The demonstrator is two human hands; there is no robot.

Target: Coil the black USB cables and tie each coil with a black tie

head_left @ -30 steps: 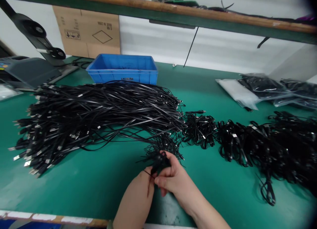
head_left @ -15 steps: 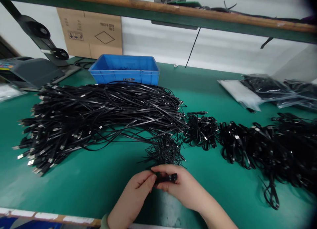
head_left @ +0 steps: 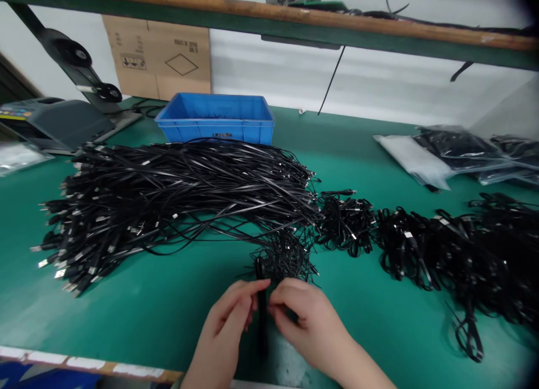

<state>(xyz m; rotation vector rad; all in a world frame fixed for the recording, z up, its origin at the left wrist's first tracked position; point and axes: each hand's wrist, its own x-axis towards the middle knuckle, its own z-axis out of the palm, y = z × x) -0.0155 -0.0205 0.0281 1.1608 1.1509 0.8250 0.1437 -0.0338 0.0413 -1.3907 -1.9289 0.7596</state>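
My left hand (head_left: 226, 327) and my right hand (head_left: 306, 324) meet at the bench's front, holding a short length of flat black cable (head_left: 261, 316) upright between them. Its lower end hangs past the fingers, and part of it is hidden behind them. Just beyond my fingers lies a small tangle of thin black cable (head_left: 286, 257). Farther back spreads a large heap of flat black USB cables (head_left: 181, 192), their metal plugs pointing left. Coiled black cable bundles (head_left: 438, 248) lie to the right of my hands.
A blue plastic crate (head_left: 214, 119) stands behind the heap on the green bench mat (head_left: 126, 316). Bagged black cables (head_left: 458, 150) and a white bag (head_left: 415, 161) lie at the back right. A grey machine (head_left: 63, 122) sits back left, beneath a wood-edged shelf (head_left: 269, 24).
The cable between my hands has turned from lying crosswise to standing upright, and my hands have shifted apart slightly. The whole scene has drifted a little to the right in view.
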